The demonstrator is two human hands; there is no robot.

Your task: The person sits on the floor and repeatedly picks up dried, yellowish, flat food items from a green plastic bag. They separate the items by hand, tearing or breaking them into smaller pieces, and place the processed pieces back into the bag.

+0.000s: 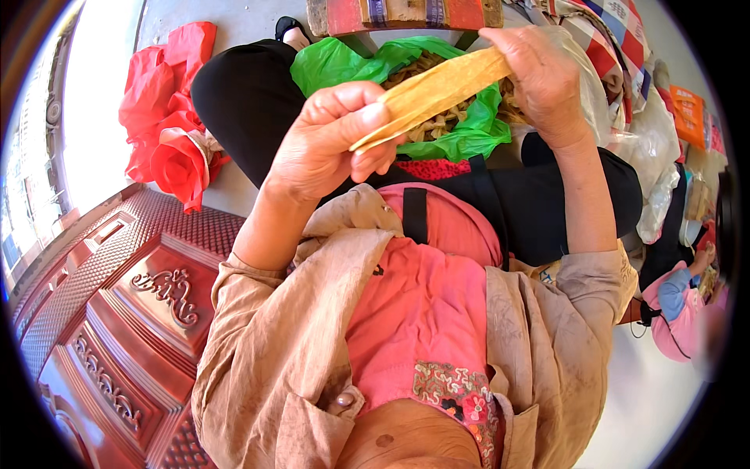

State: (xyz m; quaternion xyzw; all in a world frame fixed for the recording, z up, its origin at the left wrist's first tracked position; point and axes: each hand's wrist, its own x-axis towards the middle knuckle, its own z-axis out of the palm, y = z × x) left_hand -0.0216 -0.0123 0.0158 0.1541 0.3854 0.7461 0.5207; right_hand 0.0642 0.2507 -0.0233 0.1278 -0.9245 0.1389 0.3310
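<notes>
A long, flat strip of yellow-brown, paper-like material (439, 94) slants up to the right between my two hands. My left hand (334, 132) pinches its lower left end, thumb on top and fingers beneath. At the upper right end, my right hand (536, 76) holds the strip, with the fingers bent over it. Below the strip, on the far side of my lap, lies an open green plastic bag (345, 64). Inside the bag are many small folded, tan pieces (433, 126), partly covered by the strip and my hands.
A worn wooden stool or bench with red paint (404, 14) stands beyond the bag. Red plastic bags (170, 111) lie left, near a brown embossed door (164, 281). At right are clear plastic bags (650, 152), checked cloth (615, 58) and another person in pink (677, 316).
</notes>
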